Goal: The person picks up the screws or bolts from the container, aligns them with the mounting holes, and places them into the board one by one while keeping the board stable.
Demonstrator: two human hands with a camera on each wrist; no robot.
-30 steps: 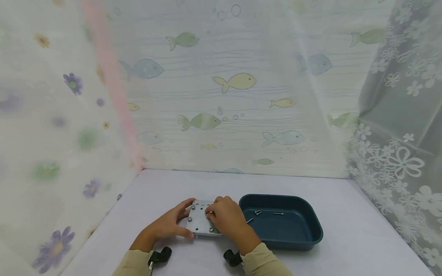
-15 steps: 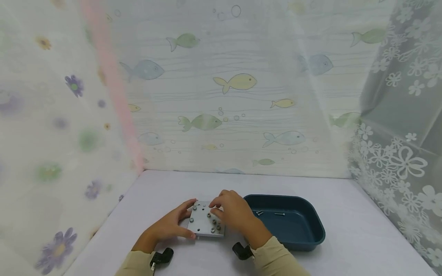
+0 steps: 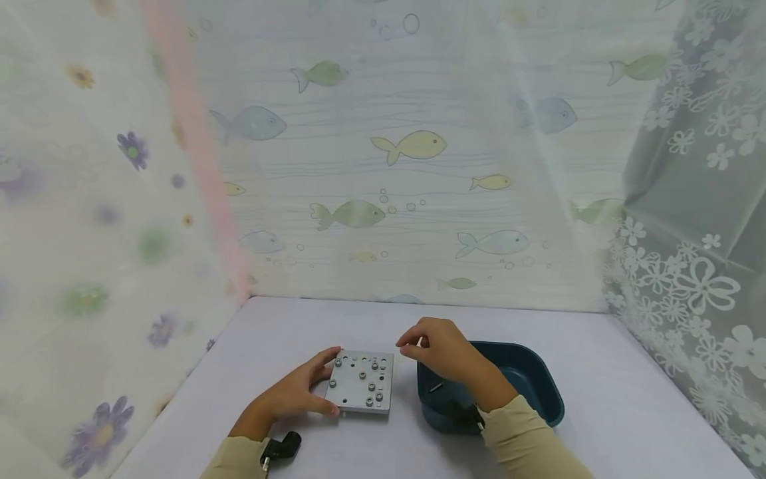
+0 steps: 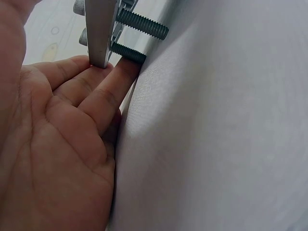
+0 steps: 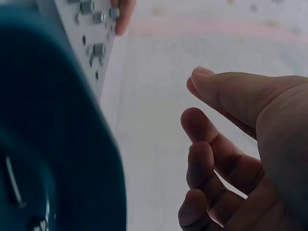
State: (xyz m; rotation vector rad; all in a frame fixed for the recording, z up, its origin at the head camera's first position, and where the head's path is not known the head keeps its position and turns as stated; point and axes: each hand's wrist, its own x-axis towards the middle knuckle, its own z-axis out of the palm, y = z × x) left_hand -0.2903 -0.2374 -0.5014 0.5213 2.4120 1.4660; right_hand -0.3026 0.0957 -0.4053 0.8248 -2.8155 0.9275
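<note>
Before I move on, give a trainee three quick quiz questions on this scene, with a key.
1. The tray beside the metal plate is: a) red; b) dark blue; c) yellow.
2. True or false: the left hand touches the plate and the right hand does not.
3. Fill in: in the left wrist view, the ____ ends of bolts stick out beneath the plate.
Key: 1. b; 2. true; 3. threaded.

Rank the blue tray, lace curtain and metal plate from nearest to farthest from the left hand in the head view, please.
1. Metal plate: touching the left hand.
2. Blue tray: to the plate's right.
3. Lace curtain: at the far right edge.
</note>
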